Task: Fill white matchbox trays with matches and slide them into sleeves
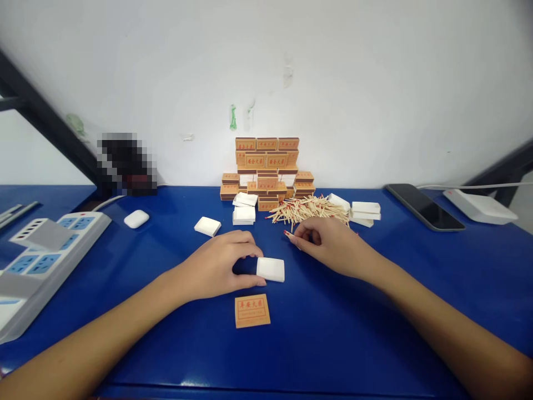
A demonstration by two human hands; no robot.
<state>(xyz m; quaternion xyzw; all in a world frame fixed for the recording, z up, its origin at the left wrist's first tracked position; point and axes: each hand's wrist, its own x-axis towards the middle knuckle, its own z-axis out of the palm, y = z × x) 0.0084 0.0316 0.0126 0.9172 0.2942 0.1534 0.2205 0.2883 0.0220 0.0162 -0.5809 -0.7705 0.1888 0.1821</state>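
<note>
My left hand [225, 264] holds a small white matchbox tray [271, 270] by its left end, thumb at the near corner and fingertips at the far one. The tray lies on the blue table. Just below it rests a flattened-looking orange matchbox sleeve [252, 311] with red lettering. My right hand [328, 241] pinches a few matches [288, 234], their red heads pointing left; their exact number is hidden. Right behind that hand spreads a heap of loose matches [310, 210] with pale sticks and red heads.
Orange matchboxes [266, 161] stand stacked against the wall. White trays [244, 214] sit before them, another [207, 226] to the left, more [365, 211] at right. A power strip [54, 244], white case [136, 219], phone [425, 206] and white box [478, 206] flank them.
</note>
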